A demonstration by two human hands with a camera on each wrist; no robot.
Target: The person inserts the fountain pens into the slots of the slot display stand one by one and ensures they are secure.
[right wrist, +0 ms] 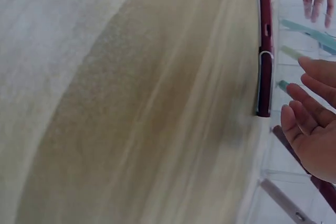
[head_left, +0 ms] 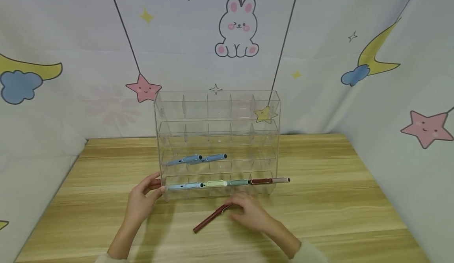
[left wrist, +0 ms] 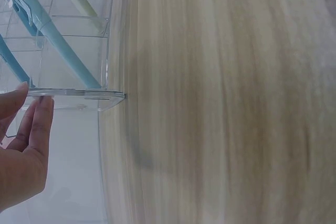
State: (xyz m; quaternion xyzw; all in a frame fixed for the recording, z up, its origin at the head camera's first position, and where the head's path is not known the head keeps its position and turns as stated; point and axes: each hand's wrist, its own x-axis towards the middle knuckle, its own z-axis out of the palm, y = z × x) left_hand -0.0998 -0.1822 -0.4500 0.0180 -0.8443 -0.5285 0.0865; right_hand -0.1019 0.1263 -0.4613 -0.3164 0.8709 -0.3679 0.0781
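A clear acrylic pen rack (head_left: 157, 137) stands upright on the table. My left hand (head_left: 142, 200) holds its lower left side; in the left wrist view the thumb and fingers pinch the side panel (left wrist: 107, 96). A dark red pen (head_left: 207, 220) lies slantwise on the wood before the rack. My right hand (head_left: 250, 213) is over its capped end, fingers loosely bent; the right wrist view shows a gap between the fingers (right wrist: 291, 121) and that pen. The lowest tier holds a light blue pen (head_left: 186, 186), a pale green (head_left: 215, 184), a green (head_left: 238, 182), another dark red (head_left: 261, 181) and a greyish pink one (head_left: 281, 180).
Two blue pens, one at the left (head_left: 184, 160) and one beside it (head_left: 214, 158), lie in the tier above. Upper tiers have clear dividers. The wooden table (head_left: 337, 200) extends to both sides. A printed white cloth (head_left: 191, 38) hangs behind and at the sides.
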